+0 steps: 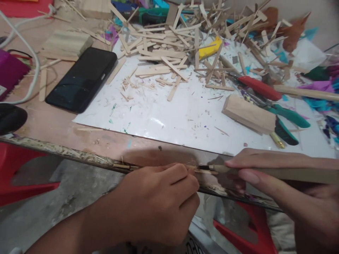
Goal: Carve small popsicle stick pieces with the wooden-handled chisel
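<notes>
At the table's front edge, my left hand (161, 197) is closed, pressing a thin wooden stick (209, 172) down; the stick's tip sticks out to the right of the fingers. My right hand (275, 180) grips a long, beige-handled tool (296, 174) between thumb and fingers. The tool's narrow dark and metal end (205, 167) points left and lies at the stick, close to my left fingertips. Its very tip is too small to make out.
A white sheet (164, 113) bears piled craft sticks (159, 46), a wooden block (249, 113), red-handled (259, 87) and green-handled tools (291, 115). Left are a black phone (82, 79), another block (67, 44) and a white cable (35, 58). Red stools (18, 169) stand below.
</notes>
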Demonstrator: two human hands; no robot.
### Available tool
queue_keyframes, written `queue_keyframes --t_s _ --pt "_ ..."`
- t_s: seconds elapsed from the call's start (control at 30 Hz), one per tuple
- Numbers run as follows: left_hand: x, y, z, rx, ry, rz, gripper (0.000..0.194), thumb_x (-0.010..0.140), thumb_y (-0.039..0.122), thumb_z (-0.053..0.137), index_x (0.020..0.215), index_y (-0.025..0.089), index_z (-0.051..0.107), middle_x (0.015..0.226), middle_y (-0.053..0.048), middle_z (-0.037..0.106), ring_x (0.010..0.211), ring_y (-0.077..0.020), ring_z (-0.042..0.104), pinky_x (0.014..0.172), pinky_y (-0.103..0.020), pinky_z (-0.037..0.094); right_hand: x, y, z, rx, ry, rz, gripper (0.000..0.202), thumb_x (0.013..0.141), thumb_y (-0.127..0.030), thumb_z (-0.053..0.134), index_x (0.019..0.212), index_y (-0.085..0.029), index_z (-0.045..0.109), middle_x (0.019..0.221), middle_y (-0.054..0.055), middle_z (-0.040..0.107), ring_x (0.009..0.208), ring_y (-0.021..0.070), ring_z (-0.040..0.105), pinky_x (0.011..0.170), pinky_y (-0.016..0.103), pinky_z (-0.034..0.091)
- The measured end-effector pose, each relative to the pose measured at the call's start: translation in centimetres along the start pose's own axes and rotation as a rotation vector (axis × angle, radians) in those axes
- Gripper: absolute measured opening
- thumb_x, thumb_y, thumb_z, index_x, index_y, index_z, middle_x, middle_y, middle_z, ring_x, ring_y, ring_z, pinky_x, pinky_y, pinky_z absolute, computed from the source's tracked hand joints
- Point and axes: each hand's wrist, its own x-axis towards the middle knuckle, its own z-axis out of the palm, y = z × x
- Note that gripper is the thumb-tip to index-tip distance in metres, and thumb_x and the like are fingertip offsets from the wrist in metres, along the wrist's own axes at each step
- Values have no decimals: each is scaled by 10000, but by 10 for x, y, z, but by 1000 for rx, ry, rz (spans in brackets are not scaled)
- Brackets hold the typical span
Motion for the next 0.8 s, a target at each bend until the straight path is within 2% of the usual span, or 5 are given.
queue_keyframes --t_s 0.1,0.23,0.57,0.7,0.8 --pt "1 -1 0 13 10 22 241 1124 102 604 1077 127 838 1109 -33 852 1017 -223 774 791 -367 700 22 -7 -6 -55 -205 -82 315 842 -607 986 881 -295 971 727 90 846 601 237 808 526 253 667" --pt "0 -3 -1 29 -8 25 277 1136 94 577 1075 137 844 1146 -31 864 1029 -229 789 792 -375 704 37 -10 -13 -125 -301 -142 375 847 -662 965 877 -289 971 924 136 907 803 300 882 604 281 700" --pt "-3 -1 -1 21 17 39 342 1156 95 518 1123 107 859 1134 -52 870 1045 -233 788 938 -368 697 23 14 -5 212 -299 223 316 884 -510 976 1011 -221 957 719 129 816 655 276 801 608 337 669" --pt "-1 -4 -2 6 -11 39 373 1164 96 484 1156 111 857 1178 -51 872 1081 -238 792 968 -372 697 32 16 -12 135 -374 110 322 862 -579 977 949 -268 972 713 117 832 687 299 841 606 327 691" --pt "-1 -4 -3 -4 -26 34 363 1164 104 493 1157 116 856 1185 -44 872 1099 -240 794 981 -366 696 37 21 -25 -39 -373 -107 272 837 -622 987 915 -361 974 855 88 902 926 339 913 765 323 756"
